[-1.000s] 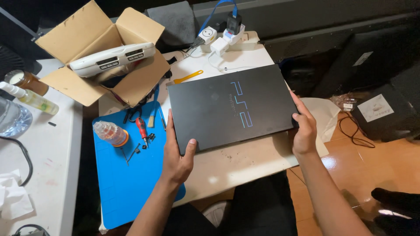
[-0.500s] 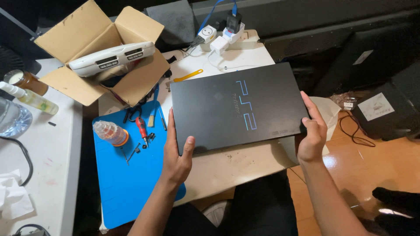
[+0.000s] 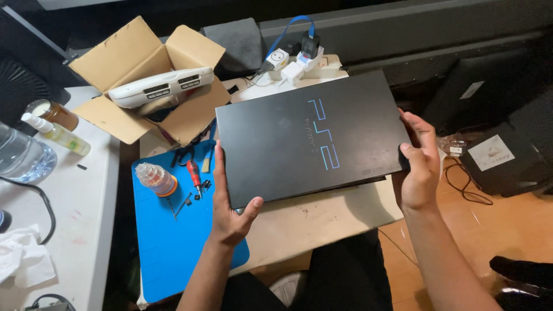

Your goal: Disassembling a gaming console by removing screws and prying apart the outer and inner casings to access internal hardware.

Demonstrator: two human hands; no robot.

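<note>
Head view: both hands, left [image 3: 230, 216] and right [image 3: 417, 167], clamp a black console [image 3: 305, 138] above a surface [image 3: 311, 222]; blue mat [image 3: 167, 253] and cardboard box [image 3: 144, 69] alongside.

Both forearms bare, no sleeves in view. Left hand [image 3: 230, 216] and right hand [image 3: 417, 167]: no gloves, rings, watch or wristbands visible. Dark black trousers on the lap, near edge. Nothing else of the person shows.

Items shown: one flat black plastic game console [image 3: 308, 138], two bare hands, left [image 3: 230, 216] and right [image 3: 417, 167], one open brown cardboard box [image 3: 132, 63], one white plastic console shell [image 3: 161, 89], one blue rectangular work mat [image 3: 173, 242], one red-handled screwdriver [image 3: 194, 175].
</note>
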